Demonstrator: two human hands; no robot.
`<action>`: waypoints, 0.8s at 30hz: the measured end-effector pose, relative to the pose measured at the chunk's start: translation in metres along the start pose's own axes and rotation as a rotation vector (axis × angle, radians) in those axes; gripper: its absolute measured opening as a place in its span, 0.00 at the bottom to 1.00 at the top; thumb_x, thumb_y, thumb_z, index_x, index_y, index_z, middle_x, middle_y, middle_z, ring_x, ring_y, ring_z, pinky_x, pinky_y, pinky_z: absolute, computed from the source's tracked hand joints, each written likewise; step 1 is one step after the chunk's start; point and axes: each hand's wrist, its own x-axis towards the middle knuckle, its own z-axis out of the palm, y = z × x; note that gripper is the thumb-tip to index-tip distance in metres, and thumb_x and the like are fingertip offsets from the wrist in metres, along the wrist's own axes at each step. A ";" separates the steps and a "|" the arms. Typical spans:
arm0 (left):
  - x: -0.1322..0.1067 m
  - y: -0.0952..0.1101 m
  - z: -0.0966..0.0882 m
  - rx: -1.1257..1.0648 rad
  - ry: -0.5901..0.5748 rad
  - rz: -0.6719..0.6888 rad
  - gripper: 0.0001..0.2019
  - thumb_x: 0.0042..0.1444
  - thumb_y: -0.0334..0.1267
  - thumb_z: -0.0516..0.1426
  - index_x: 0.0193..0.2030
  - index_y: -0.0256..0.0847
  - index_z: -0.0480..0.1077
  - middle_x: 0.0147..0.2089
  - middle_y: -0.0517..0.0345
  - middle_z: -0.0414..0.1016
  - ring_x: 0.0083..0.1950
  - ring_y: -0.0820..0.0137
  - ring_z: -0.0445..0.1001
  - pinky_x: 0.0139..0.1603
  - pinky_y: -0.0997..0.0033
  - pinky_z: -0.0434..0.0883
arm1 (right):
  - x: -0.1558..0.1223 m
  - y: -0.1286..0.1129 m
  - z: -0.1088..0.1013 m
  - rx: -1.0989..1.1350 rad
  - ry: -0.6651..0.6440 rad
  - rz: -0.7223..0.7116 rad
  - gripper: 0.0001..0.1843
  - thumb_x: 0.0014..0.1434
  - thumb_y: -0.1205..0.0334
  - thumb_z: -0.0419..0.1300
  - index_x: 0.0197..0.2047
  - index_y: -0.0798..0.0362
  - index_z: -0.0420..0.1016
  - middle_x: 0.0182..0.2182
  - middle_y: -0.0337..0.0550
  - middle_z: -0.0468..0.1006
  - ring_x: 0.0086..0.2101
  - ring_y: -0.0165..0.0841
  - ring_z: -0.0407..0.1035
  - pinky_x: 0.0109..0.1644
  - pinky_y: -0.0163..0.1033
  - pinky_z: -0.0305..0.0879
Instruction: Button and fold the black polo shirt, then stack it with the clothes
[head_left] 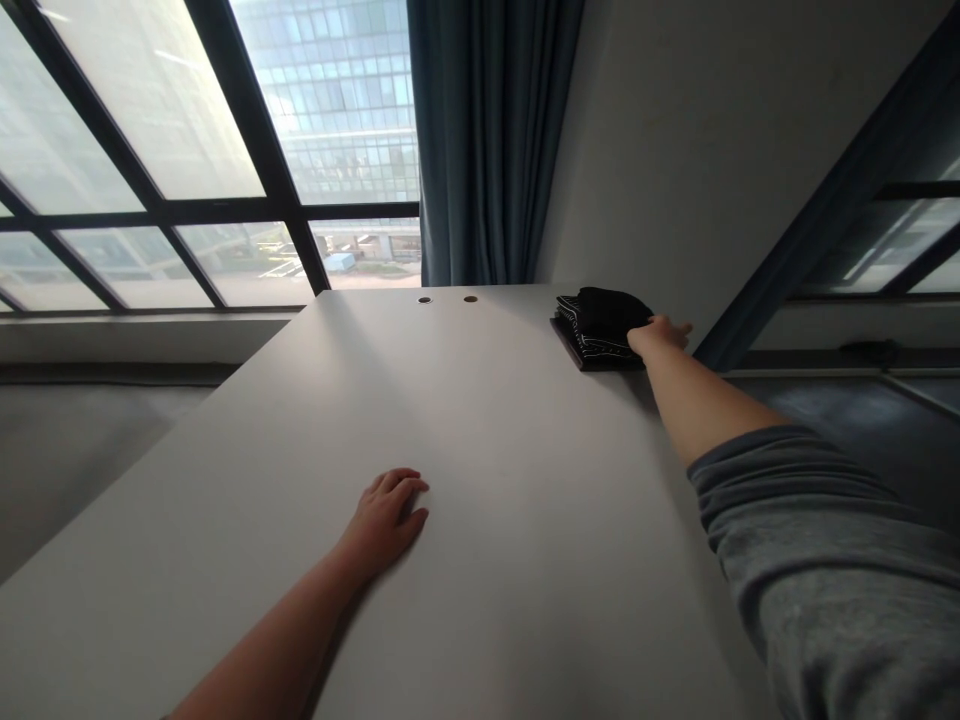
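Two bare arms reach forward and away from the viewer. The left hand (386, 520) lies low and near the middle, palm down, its fingers (405, 490) slightly spread and gently curved, with the left forearm (292, 625) trailing to the bottom edge. The right arm (697, 410) stretches much farther, angling up from the lower right. A loose grey sleeve (817, 560) covers it down to mid-forearm. The right hand (660, 335) is open, its fingers extended sideways.
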 end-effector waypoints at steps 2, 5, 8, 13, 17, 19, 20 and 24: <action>0.000 -0.001 0.001 0.009 0.007 0.012 0.16 0.62 0.38 0.59 0.56 0.48 0.74 0.64 0.51 0.73 0.66 0.54 0.70 0.68 0.44 0.68 | -0.030 -0.009 -0.007 0.015 -0.005 0.059 0.29 0.61 0.60 0.60 0.64 0.60 0.70 0.71 0.71 0.49 0.65 0.54 0.58 0.68 0.65 0.60; 0.000 -0.004 0.002 0.016 0.014 0.027 0.16 0.61 0.38 0.59 0.56 0.47 0.74 0.64 0.50 0.73 0.66 0.54 0.70 0.68 0.44 0.68 | -0.105 -0.019 -0.016 0.022 -0.130 -0.354 0.32 0.64 0.58 0.58 0.68 0.61 0.68 0.73 0.63 0.51 0.74 0.55 0.44 0.76 0.64 0.47; 0.001 -0.003 0.002 0.012 0.014 0.050 0.16 0.62 0.39 0.59 0.56 0.47 0.75 0.64 0.49 0.74 0.66 0.53 0.71 0.67 0.44 0.69 | -0.196 -0.019 -0.030 0.060 -0.357 -0.657 0.32 0.69 0.50 0.54 0.69 0.60 0.69 0.75 0.58 0.52 0.76 0.52 0.37 0.79 0.59 0.43; -0.004 0.011 -0.001 -0.015 -0.014 0.199 0.16 0.65 0.40 0.58 0.58 0.47 0.74 0.65 0.48 0.73 0.67 0.56 0.72 0.68 0.47 0.70 | -0.303 -0.010 -0.072 0.070 -0.783 -0.850 0.37 0.71 0.37 0.50 0.73 0.50 0.66 0.78 0.46 0.45 0.77 0.49 0.33 0.80 0.59 0.41; -0.020 0.020 0.003 0.035 -0.021 0.251 0.19 0.65 0.41 0.58 0.62 0.47 0.73 0.68 0.47 0.72 0.68 0.55 0.71 0.69 0.47 0.69 | -0.343 -0.010 -0.102 0.089 -0.893 -0.828 0.38 0.73 0.36 0.46 0.75 0.49 0.64 0.78 0.45 0.43 0.77 0.47 0.32 0.80 0.59 0.37; -0.028 0.020 0.007 0.069 -0.018 0.266 0.21 0.65 0.42 0.58 0.64 0.48 0.72 0.70 0.47 0.70 0.71 0.54 0.68 0.70 0.46 0.68 | -0.357 -0.008 -0.108 0.099 -0.931 -0.843 0.38 0.73 0.37 0.46 0.76 0.49 0.61 0.78 0.46 0.44 0.77 0.46 0.34 0.80 0.59 0.36; -0.030 0.019 0.009 0.085 -0.024 0.274 0.22 0.66 0.43 0.58 0.66 0.48 0.72 0.71 0.47 0.69 0.72 0.53 0.67 0.72 0.46 0.67 | -0.363 -0.007 -0.109 0.098 -0.952 -0.856 0.38 0.73 0.38 0.47 0.77 0.49 0.59 0.78 0.47 0.45 0.77 0.46 0.35 0.80 0.59 0.35; -0.032 0.015 0.013 0.156 -0.084 0.258 0.26 0.69 0.48 0.56 0.72 0.50 0.68 0.76 0.48 0.63 0.77 0.52 0.60 0.76 0.41 0.60 | -0.373 -0.008 -0.107 0.077 -0.989 -0.887 0.40 0.71 0.42 0.52 0.79 0.49 0.52 0.77 0.49 0.46 0.76 0.46 0.40 0.80 0.60 0.29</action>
